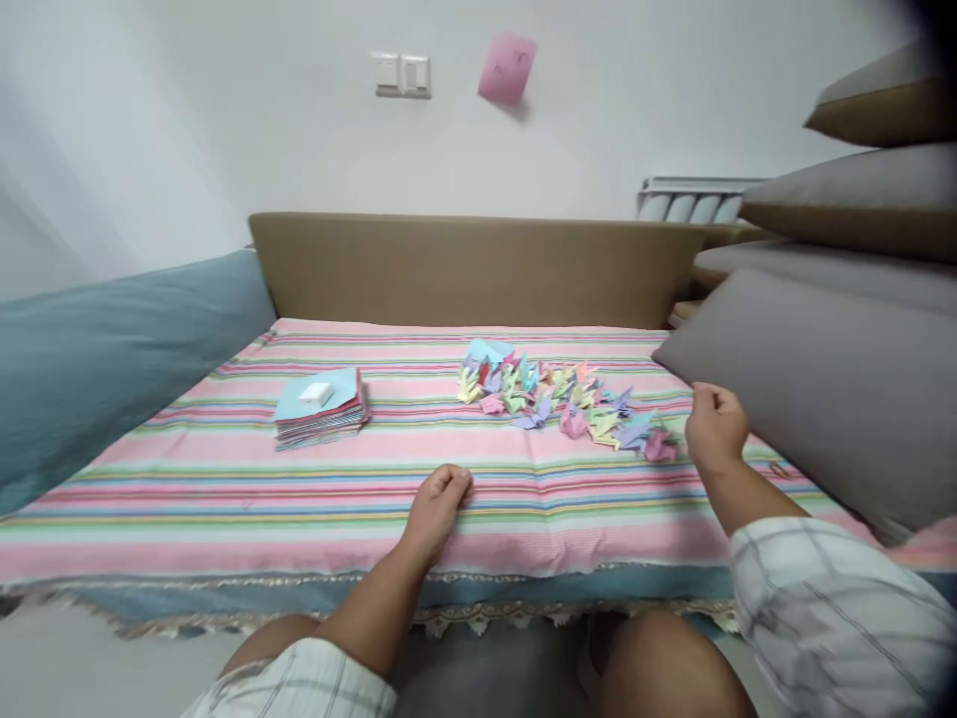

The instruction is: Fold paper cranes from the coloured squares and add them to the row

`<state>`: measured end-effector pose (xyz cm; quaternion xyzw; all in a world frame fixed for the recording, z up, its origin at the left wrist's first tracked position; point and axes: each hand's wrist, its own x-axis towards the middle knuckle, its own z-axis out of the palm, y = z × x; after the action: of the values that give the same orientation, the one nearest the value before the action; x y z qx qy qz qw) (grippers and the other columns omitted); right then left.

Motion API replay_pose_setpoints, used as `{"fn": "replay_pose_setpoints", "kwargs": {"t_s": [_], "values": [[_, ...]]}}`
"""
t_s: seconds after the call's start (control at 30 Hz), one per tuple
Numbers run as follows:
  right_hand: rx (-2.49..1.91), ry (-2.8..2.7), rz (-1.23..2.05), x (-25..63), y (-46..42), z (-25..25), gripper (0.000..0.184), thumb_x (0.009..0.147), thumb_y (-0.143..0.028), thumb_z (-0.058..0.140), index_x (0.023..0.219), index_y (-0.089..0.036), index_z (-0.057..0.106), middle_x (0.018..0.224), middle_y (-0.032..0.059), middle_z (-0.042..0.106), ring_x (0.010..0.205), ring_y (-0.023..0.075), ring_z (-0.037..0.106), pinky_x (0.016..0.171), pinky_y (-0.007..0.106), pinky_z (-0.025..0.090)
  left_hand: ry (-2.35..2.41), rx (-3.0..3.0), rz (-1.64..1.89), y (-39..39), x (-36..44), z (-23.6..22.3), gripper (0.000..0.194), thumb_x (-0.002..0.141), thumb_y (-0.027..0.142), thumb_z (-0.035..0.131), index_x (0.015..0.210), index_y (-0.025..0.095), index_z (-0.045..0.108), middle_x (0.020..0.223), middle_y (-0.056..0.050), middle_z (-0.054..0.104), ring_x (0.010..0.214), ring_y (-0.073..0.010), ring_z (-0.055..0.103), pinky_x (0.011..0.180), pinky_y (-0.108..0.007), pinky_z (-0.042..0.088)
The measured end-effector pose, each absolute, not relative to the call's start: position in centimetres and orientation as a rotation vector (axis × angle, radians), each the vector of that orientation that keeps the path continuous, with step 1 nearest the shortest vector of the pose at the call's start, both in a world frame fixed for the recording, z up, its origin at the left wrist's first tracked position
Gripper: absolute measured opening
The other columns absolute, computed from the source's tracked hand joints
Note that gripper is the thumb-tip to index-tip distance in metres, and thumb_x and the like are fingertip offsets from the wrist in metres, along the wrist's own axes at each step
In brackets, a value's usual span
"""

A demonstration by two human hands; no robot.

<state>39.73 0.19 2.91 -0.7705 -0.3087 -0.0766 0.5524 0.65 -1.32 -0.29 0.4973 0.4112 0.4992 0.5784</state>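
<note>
My left hand [439, 507] is loosely closed above the front part of the striped cloth [299, 519], with nothing visible in its curled fingers. Farther right, my right hand [716, 429] is also closed, thumb against the forefinger, and no object shows in it. It is nearest to a pink folded paper crane [660, 446] at the right end of a loose band of several pastel paper cranes [534, 404]. A light blue paper piece [489, 350] lies at the back of that band. On the left is a stack of coloured paper sheets [321, 414] with a small white block [316, 394] on top.
A teal cushion [135, 349] borders the left side and a brown backrest [464, 269] the back. Grey cushions [837, 349] are piled high at the right, close to my right hand. A pink note [507, 68] and light switches [402, 75] are on the wall.
</note>
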Motion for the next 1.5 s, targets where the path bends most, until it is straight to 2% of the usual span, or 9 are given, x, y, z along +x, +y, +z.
{"fn": "replay_pose_setpoints", "kwargs": {"t_s": [0.13,0.23,0.4,0.5,0.57,0.73,0.9,1.3,1.5], "values": [[-1.332,-0.818,0.120,31.3,-0.2,4.5,0.037,0.078,-0.048,0.049,0.093,-0.017,0.064,0.087,0.0056,0.062,0.070,0.0138,0.054,0.059,0.025,0.041,1.151,1.358,1.276,0.1,-1.0,0.0,0.021,0.071,0.038,0.062,0.065,0.018,0.059,0.064,0.001,0.058,0.061,-0.0130,0.051,0.060,-0.022,0.039],[-1.090,-0.778,0.450,24.9,-1.7,4.3,0.033,0.072,-0.047,0.058,0.087,-0.018,0.062,0.083,0.0023,0.060,0.065,0.0103,0.052,0.055,0.021,0.040,1.327,1.500,1.330,1.9,-3.3,0.7,0.016,0.074,0.035,0.058,0.074,0.020,0.063,0.075,-0.001,0.064,0.072,-0.0165,0.056,0.069,-0.025,0.041],[-1.035,-0.708,0.778,17.7,-4.1,0.7,0.032,0.070,-0.047,0.063,0.084,-0.018,0.062,0.073,0.0007,0.059,0.058,0.0099,0.050,0.051,0.021,0.039,1.892,1.735,1.272,6.6,-9.9,3.1,0.020,0.077,0.032,0.055,0.092,0.022,0.064,0.093,-0.004,0.067,0.081,-0.0216,0.059,0.076,-0.031,0.042],[-1.211,-0.827,0.814,16.1,-4.5,-1.8,0.037,0.069,-0.051,0.062,0.083,-0.018,0.065,0.070,0.0016,0.061,0.059,0.0132,0.051,0.054,0.025,0.041,2.127,1.825,1.179,9.2,-14.3,4.6,0.018,0.076,0.026,0.054,0.090,0.019,0.063,0.098,-0.008,0.064,0.093,-0.0263,0.057,0.084,-0.036,0.040],[-1.293,-0.928,0.802,15.8,-4.3,-2.8,0.039,0.069,-0.054,0.061,0.083,-0.018,0.066,0.075,0.0025,0.064,0.069,0.0174,0.056,0.063,0.028,0.044,2.152,1.885,1.144,10.6,-16.4,5.2,0.015,0.073,0.024,0.058,0.086,0.018,0.065,0.109,-0.009,0.060,0.104,-0.0283,0.052,0.092,-0.038,0.037],[-1.359,-1.020,0.817,15.9,-3.8,-3.2,0.040,0.070,-0.055,0.059,0.084,-0.018,0.067,0.084,0.0047,0.067,0.084,0.0235,0.058,0.074,0.031,0.044,2.172,2.093,0.956,13.1,-18.2,4.7,0.032,0.067,0.040,0.068,0.091,0.019,0.067,0.125,-0.011,0.049,0.120,-0.0308,0.040,0.102,-0.038,0.029],[-1.358,-1.069,0.861,15.6,-3.4,-3.4,0.038,0.072,-0.054,0.058,0.085,-0.019,0.067,0.086,0.0051,0.067,0.085,0.0246,0.058,0.076,0.032,0.044,2.233,2.193,0.799,14.7,-18.1,3.9,0.041,0.065,0.047,0.068,0.093,0.018,0.065,0.127,-0.013,0.047,0.120,-0.0317,0.040,0.102,-0.039,0.029],[-1.377,-1.123,0.927,15.2,-3.0,-2.8,0.040,0.074,-0.054,0.055,0.086,-0.018,0.066,0.080,0.0042,0.064,0.075,0.0207,0.055,0.066,0.029,0.043,2.212,2.157,0.701,16.5,-19.1,3.5,0.053,0.063,0.058,0.063,0.098,0.020,0.065,0.128,-0.010,0.047,0.117,-0.0282,0.044,0.099,-0.034,0.033],[-1.357,-1.139,0.945,14.9,-2.9,-2.7,0.040,0.074,-0.053,0.056,0.086,-0.016,0.066,0.078,0.0042,0.063,0.073,0.0197,0.054,0.065,0.028,0.042,2.298,2.105,0.635,16.2,-18.7,3.8,0.043,0.068,0.049,0.059,0.101,0.023,0.066,0.134,-0.008,0.043,0.118,-0.0291,0.045,0.097,-0.034,0.036]]}}
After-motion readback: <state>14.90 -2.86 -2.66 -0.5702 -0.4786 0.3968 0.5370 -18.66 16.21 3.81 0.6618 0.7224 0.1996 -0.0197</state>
